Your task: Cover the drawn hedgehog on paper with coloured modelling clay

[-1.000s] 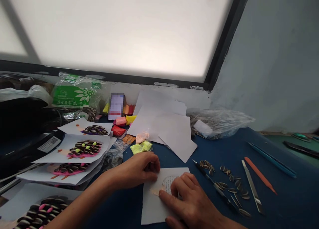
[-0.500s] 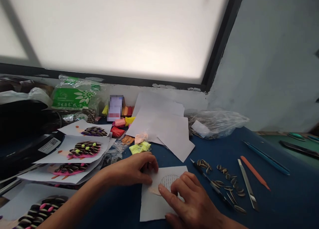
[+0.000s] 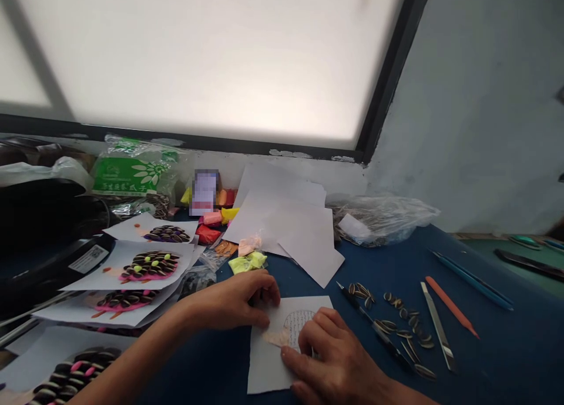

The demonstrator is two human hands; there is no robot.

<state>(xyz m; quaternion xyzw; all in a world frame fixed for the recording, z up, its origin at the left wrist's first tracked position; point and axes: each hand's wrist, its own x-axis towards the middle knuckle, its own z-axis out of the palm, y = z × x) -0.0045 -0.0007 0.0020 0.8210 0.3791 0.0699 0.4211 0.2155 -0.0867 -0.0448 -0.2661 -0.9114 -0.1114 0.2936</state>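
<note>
Toward the near edge of the blue worktop [image 3: 207, 370], a small sheet [image 3: 267, 375] lies flat under both hands, bearing an outlined drawing [image 3: 296, 323] filled with little marks and, against its left side, a flat piece of peach clay [image 3: 275, 337]. The left hand [image 3: 251, 296] rests at the sheet's far left corner, fingers curled and the thumb apart from them. The right hand [image 3: 330, 352] sets its index fingertip just below the clay, thumb apart from it; I can't tell whether the curled fingers hide anything. By the worktop's far left corner sits a clear bag with a green label [image 3: 123, 173], seeds showing at its bottom. Along the far edge, right of some blank papers [image 3: 286, 217], slumps another clear bag [image 3: 392, 214], its dark contents too blurred to make out. Between the hands and the far edge cluster small packets: lime [image 3: 248, 263], peach [image 3: 249, 245] and red [image 3: 208, 234], with a clear pouch of dark lumps [image 3: 198, 280] nearer the left edge, beside finished seed pictures [image 3: 152, 264]. Loose seeds [image 3: 413, 321] lie right of the sheet, past a pen [image 3: 372, 320].
</note>
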